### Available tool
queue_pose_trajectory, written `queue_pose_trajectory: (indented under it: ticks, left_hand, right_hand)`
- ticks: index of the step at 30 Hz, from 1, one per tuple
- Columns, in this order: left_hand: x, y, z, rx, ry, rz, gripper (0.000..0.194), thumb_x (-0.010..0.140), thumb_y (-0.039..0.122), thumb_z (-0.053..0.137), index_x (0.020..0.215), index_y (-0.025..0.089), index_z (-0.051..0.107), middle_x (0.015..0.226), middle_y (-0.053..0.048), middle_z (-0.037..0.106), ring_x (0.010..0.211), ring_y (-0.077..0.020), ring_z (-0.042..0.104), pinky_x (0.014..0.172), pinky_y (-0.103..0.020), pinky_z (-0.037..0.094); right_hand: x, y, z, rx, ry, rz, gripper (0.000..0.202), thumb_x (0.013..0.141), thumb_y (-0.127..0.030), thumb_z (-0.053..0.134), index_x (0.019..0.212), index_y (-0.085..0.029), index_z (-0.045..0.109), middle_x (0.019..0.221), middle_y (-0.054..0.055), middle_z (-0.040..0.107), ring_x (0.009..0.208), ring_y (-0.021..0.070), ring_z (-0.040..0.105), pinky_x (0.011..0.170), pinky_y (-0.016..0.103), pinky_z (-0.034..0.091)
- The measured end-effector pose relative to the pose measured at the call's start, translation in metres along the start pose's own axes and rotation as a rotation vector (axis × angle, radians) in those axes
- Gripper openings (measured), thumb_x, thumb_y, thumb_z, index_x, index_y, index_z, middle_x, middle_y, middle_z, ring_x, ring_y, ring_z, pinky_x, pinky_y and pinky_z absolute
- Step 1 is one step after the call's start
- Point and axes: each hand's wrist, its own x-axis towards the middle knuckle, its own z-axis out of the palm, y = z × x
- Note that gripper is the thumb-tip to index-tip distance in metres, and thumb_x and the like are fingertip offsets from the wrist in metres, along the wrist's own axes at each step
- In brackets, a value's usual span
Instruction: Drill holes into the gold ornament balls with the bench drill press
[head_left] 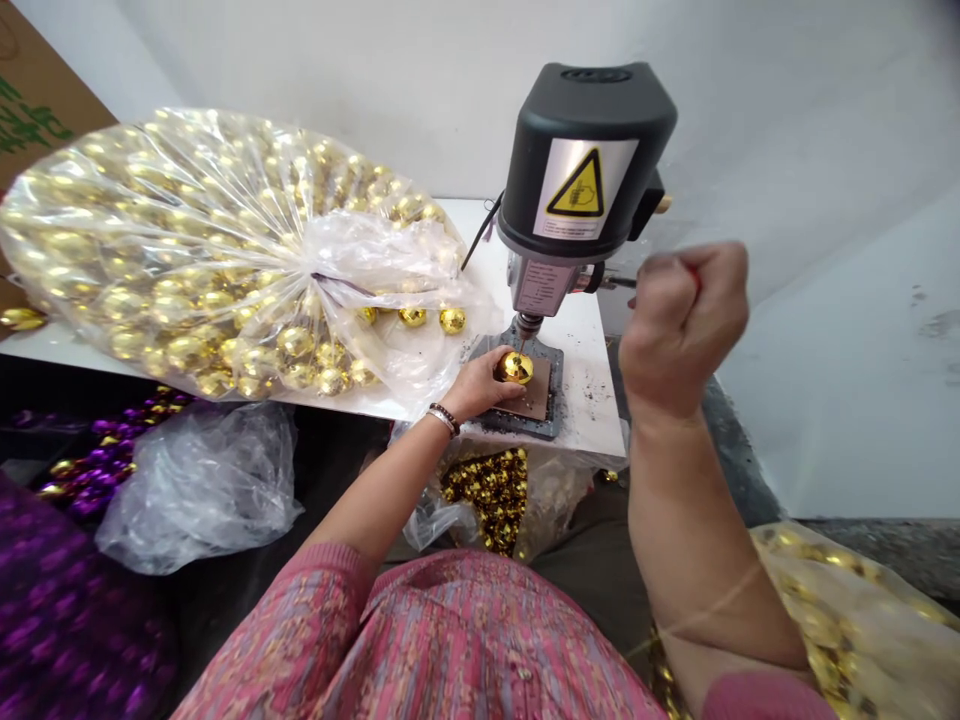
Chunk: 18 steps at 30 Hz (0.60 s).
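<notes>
My left hand (484,385) grips a shiny gold ball (517,368) between thumb and fingers. The ball rests on a brown pad (534,395) over the dark metal base (556,390) of a small bench drill press (585,160). Above the ball is the chuck (529,325), its thin bit reaching down to the ball's top; whether it has entered cannot be made out. Raised at the right, my right hand (682,315) is closed around the drill press's feed lever (621,283), whose red knob shows only in part.
A big clear bag (187,250) full of gold balls covers the left of the white table (585,430). Loose gold balls (452,320) lie beside it. Below are an open bag of gold pieces (491,495), crumpled plastic (202,480) and purple balls (112,450). Another bag (862,600) stands right.
</notes>
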Motion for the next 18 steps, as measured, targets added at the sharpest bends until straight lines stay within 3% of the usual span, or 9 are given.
queue_pose_trajectory:
  ticks: [4,9,11,13,15,17,18]
  left_hand:
    - [-0.018,-0.008,0.0,-0.094,0.024,0.073,0.054,0.083,0.024,0.093,0.134,0.019,0.077,0.117,-0.004,0.085,0.108,-0.0242,0.08,0.1,-0.036,0.066]
    - [-0.052,-0.023,-0.015,-0.034,-0.145,0.222,0.078,0.071,0.028,0.107,0.144,0.024,0.08,0.143,-0.012,0.084,0.121,-0.0301,0.08,0.109,-0.042,0.065]
    - [-0.052,-0.028,-0.025,-0.037,-0.124,0.224,0.078,0.074,0.033,0.107,0.147,0.026,0.081,0.148,-0.014,0.083,0.115,-0.0283,0.08,0.106,-0.042,0.066]
    - [-0.038,-0.032,-0.037,-0.041,0.041,0.145,0.059,0.092,0.037,0.095,0.148,0.024,0.081,0.141,-0.013,0.086,0.105,-0.0243,0.078,0.102,-0.04,0.066]
    - [-0.011,-0.036,-0.051,-0.014,0.286,0.0,0.041,0.106,0.034,0.076,0.144,0.02,0.081,0.131,-0.013,0.087,0.103,-0.0233,0.078,0.103,-0.038,0.064]
    - [0.021,-0.04,-0.064,0.052,0.476,-0.171,0.035,0.105,0.024,0.07,0.138,0.017,0.081,0.126,-0.016,0.087,0.113,-0.0274,0.079,0.108,-0.039,0.061]
    - [0.036,-0.043,-0.069,0.089,0.512,-0.234,0.034,0.102,0.02,0.07,0.134,0.016,0.081,0.125,-0.017,0.086,0.117,-0.0295,0.079,0.109,-0.04,0.06]
  right_hand:
    - [0.038,-0.009,0.003,-0.023,-0.135,0.237,0.022,0.112,-0.034,0.047,0.092,-0.023,0.049,0.076,-0.005,0.052,0.069,0.0096,0.046,0.077,0.03,0.044]
    - [0.038,-0.01,0.0,0.001,-0.155,0.248,0.021,0.111,-0.031,0.051,0.092,-0.023,0.046,0.081,-0.005,0.053,0.069,0.0084,0.048,0.079,0.03,0.044]
    - [0.034,-0.011,-0.001,0.016,-0.14,0.229,0.022,0.11,-0.032,0.054,0.091,-0.023,0.045,0.079,-0.006,0.053,0.067,0.0077,0.047,0.076,0.029,0.043]
    - [0.031,-0.012,-0.001,0.024,-0.107,0.22,0.022,0.108,-0.033,0.056,0.09,-0.023,0.048,0.077,-0.007,0.052,0.064,0.0077,0.048,0.073,0.029,0.042]
    - [0.029,-0.013,-0.001,0.035,-0.068,0.21,0.022,0.105,-0.036,0.058,0.09,-0.021,0.052,0.076,-0.007,0.054,0.063,0.008,0.05,0.071,0.029,0.042]
    - [0.026,-0.014,-0.002,0.033,-0.046,0.194,0.024,0.105,-0.04,0.059,0.091,-0.021,0.055,0.076,-0.006,0.056,0.063,0.0079,0.052,0.07,0.029,0.042]
    - [0.025,-0.014,-0.003,0.024,-0.043,0.183,0.026,0.106,-0.042,0.06,0.092,-0.02,0.057,0.076,-0.006,0.057,0.063,0.0077,0.052,0.07,0.029,0.042]
